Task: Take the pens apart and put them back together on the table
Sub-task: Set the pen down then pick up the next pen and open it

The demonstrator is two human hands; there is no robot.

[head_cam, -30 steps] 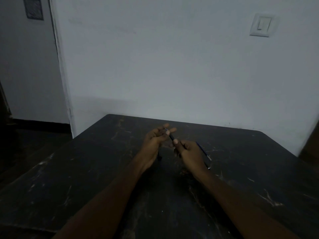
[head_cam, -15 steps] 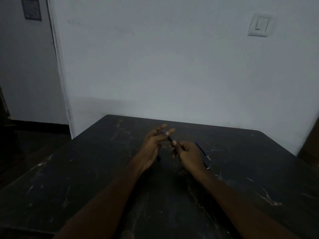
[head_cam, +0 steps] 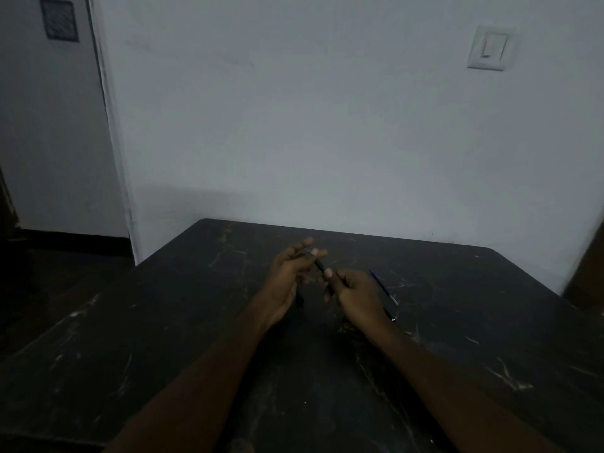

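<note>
both bare hands are raised just above the dark, scratched tabletop (head_cam: 457, 338), near its middle. the left hand (head_cam: 287, 276) pinches the far end of a thin dark pen barrel (head_cam: 319, 265) between thumb and fingertips; a small blue tip shows at that end. the right hand (head_cam: 356, 294) grips the near end of the same barrel, its fingers curled around it and the thumbnail visible on top. the barrel runs diagonally between the two hands, clear of the table. just to the right of the right hand, a slim blue refill with a pale tip (head_cam: 383, 286) lies flat on the tabletop. near the right wrist, a small dark part with a light end (head_cam: 391, 317) rests on the surface; its identity cannot be determined in the low light. a white wall switch (head_cam: 493, 47) is mounted on the pale wall behind.
</note>
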